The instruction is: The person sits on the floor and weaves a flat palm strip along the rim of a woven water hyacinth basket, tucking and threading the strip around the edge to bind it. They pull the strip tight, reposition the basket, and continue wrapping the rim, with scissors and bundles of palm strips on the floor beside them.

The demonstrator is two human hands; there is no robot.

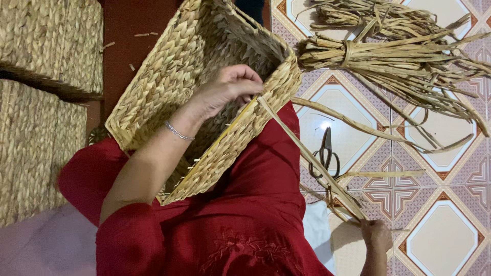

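Left hand [231,88]: fingers curled over the rim of the woven basket [204,97] on the lap, pinching the near end of a long dried strand [307,153]. Right hand [376,236]: closed around the strand's far end, partly cut off at the frame edge. Scissors [325,153] on the tiled floor [440,235], half hidden behind the strand.

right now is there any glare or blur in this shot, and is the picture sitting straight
Head view: a small bright glare spot sits on the glossy floor tile just left of the scissors. The woven basket and dried reed bundle are sharp. The hand pulling the strand is slightly soft. The frame appears turned sideways. Lighting is even, with shadows faint.
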